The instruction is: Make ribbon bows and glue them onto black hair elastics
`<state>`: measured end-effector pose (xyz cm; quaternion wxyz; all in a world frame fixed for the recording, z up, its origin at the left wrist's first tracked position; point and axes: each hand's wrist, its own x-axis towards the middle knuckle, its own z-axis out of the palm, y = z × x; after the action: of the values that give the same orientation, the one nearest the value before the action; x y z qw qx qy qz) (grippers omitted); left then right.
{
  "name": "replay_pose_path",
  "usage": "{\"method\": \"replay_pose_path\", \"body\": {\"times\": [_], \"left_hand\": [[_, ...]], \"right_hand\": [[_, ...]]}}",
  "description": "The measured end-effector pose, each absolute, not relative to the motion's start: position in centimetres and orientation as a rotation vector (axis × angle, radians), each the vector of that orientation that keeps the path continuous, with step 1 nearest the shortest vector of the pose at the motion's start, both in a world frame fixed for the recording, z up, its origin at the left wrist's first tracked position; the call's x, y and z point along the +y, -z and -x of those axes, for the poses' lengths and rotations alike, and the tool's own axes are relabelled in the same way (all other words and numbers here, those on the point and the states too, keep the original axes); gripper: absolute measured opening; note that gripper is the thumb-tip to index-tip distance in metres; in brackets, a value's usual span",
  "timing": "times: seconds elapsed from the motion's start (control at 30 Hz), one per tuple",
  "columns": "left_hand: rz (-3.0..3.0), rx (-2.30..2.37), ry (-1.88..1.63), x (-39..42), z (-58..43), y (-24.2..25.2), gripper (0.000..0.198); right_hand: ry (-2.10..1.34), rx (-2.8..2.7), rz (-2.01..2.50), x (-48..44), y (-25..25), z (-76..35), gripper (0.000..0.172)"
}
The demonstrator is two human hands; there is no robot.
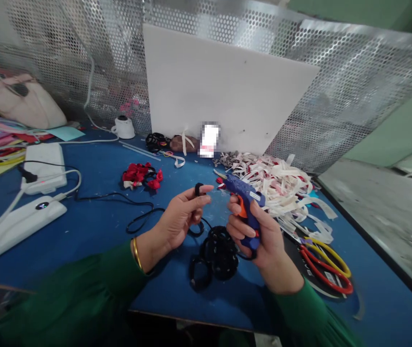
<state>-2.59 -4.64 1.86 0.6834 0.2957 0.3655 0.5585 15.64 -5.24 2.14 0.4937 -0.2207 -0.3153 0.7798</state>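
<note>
My right hand (252, 231) grips a blue glue gun (245, 190) with an orange trigger, its nozzle pointing up and left. My left hand (182, 212) has its thumb and fingers closed about a black hair tie (199, 189), which loops at the index finger; part of the band is hidden. Below and between my hands lies a pile of black hair ties (222, 255). Farther back on the blue table sits a cluster of red fabric bows (140, 176) with black bands. A small red piece (220, 181) shows near the nozzle.
White and pink ribbon scraps (278, 178) heap up at the right. Scissors (326, 265) with red and yellow handles lie beside my right wrist. A black cord (115, 195) crosses the table from the white power strip (45, 164). A white board (223, 86) stands behind.
</note>
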Motion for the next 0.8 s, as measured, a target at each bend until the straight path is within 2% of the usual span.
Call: {"method": "replay_pose_path", "body": {"times": [0.47,0.67,0.8], "left_hand": [[-0.793,0.938,-1.264,-4.7,2.1,-1.5,0.034],[-0.703,1.045,-1.396,-3.5,3.1,-1.8,0.037],[-0.915,1.319,-1.505,-0.1,5.6,-2.5,0.028]], "right_hand": [[-2.027,-0.803,0.576,-5.8,-1.8,-14.6,0.03],[-1.765,-0.719,0.555,-4.8,-2.2,-15.5,0.024],[-1.62,-0.687,0.573,-3.8,-2.6,-16.2,0.02]]}}
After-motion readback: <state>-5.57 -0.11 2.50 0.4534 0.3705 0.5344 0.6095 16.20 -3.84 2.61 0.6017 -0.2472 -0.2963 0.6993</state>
